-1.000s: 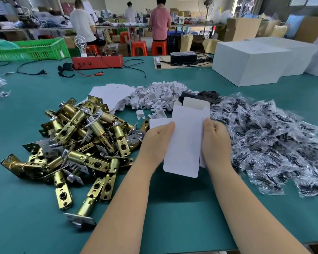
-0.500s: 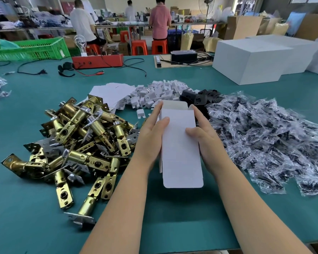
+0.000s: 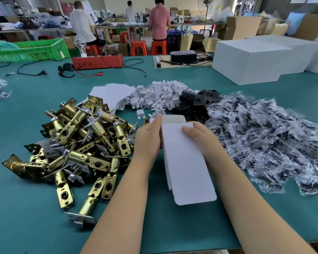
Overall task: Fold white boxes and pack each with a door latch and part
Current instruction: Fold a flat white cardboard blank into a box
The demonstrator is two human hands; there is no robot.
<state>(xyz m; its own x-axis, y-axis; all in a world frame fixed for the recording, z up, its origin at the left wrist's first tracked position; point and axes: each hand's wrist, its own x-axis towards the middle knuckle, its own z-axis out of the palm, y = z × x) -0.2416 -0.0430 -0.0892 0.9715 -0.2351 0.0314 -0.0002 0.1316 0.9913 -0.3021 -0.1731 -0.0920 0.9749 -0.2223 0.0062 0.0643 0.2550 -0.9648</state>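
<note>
A white box (image 3: 186,162), partly folded into a narrow tube with its near flap loose, is held above the green table between both hands. My left hand (image 3: 148,142) grips its left side, fingers along the edge. My right hand (image 3: 200,138) holds the right side, thumb lying on the top face. A heap of brass door latches (image 3: 75,142) lies to the left. Clear bags of black parts (image 3: 264,142) are piled on the right. Flat white box blanks (image 3: 110,93) lie behind the latches.
Small white plastic pieces (image 3: 158,97) and black parts (image 3: 195,101) are heaped behind my hands. Large white cartons (image 3: 253,59) stand at the back right, a red device (image 3: 97,61) with cables and a green crate (image 3: 28,51) at the back left. People work at far benches.
The flat blank has been folded into a narrow box shape. Both hands closed in on its sides, and it shifted slightly toward me.
</note>
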